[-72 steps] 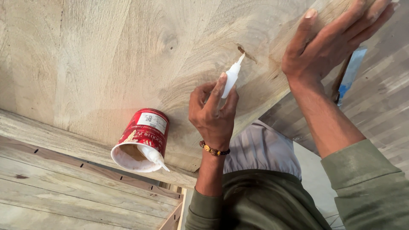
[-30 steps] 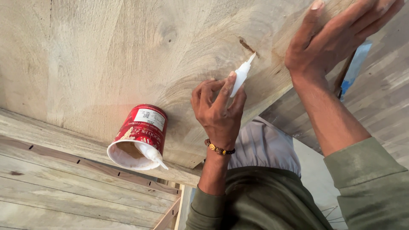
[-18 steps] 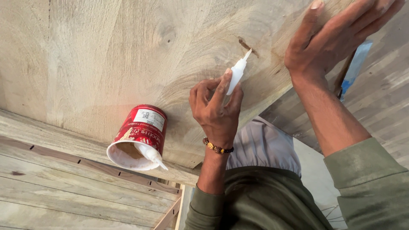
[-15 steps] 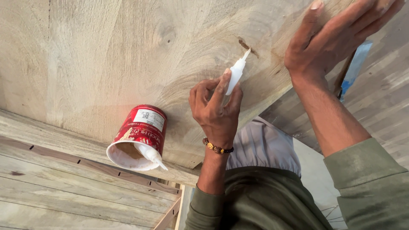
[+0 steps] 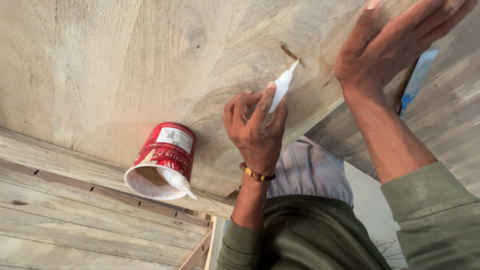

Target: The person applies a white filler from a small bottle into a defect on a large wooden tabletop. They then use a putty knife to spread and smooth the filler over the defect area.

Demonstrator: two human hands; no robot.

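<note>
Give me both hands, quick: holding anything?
Left hand: fingers closed on small white bottle, nozzle at wood panel crack.
Right hand: open, flat on panel.

Head camera, close above hands [image 5: 255,130]
</note>
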